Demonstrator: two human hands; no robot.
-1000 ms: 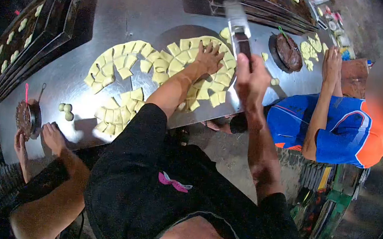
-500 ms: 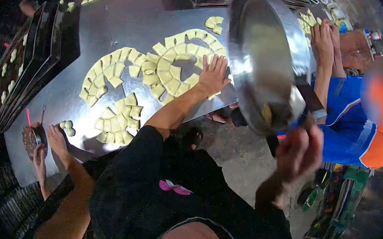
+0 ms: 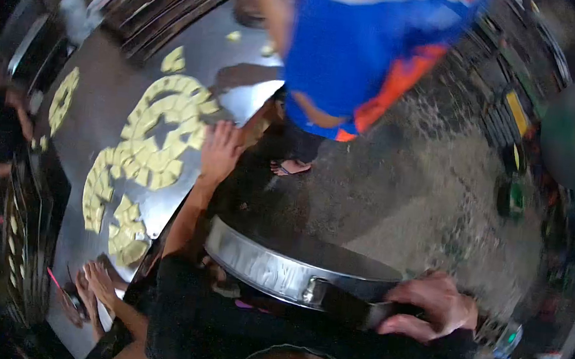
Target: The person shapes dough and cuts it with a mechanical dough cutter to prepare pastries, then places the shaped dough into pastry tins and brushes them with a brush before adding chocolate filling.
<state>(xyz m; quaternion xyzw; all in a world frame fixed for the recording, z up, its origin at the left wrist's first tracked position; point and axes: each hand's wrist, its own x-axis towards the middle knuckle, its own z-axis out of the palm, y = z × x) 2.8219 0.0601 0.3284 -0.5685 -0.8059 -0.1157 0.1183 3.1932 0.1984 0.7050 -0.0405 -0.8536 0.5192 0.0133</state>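
My left hand point(image 3: 221, 150) rests with its fingers spread at the edge of the metal table point(image 3: 87, 151), just right of the ring of pale dough pieces point(image 3: 160, 127). Close to my body, my right hand point(image 3: 428, 306) is wrapped round the dark handle point(image 3: 348, 306) of a large round metal pan point(image 3: 271, 265). The pan is seen nearly edge-on, so its inside is mostly hidden. More cut dough point(image 3: 126, 233) lies nearer on the table.
A person in a blue and orange shirt point(image 3: 357, 53) stands beyond the table edge. Another person's hands point(image 3: 97, 286) are at the lower left, near a small bowl point(image 3: 74, 306). Dark trays point(image 3: 29, 236) are stacked at the left.
The view has turned to the right. The pan has come down from above the table edge to near my body, still in my right hand. The person in blue now appears farther up.
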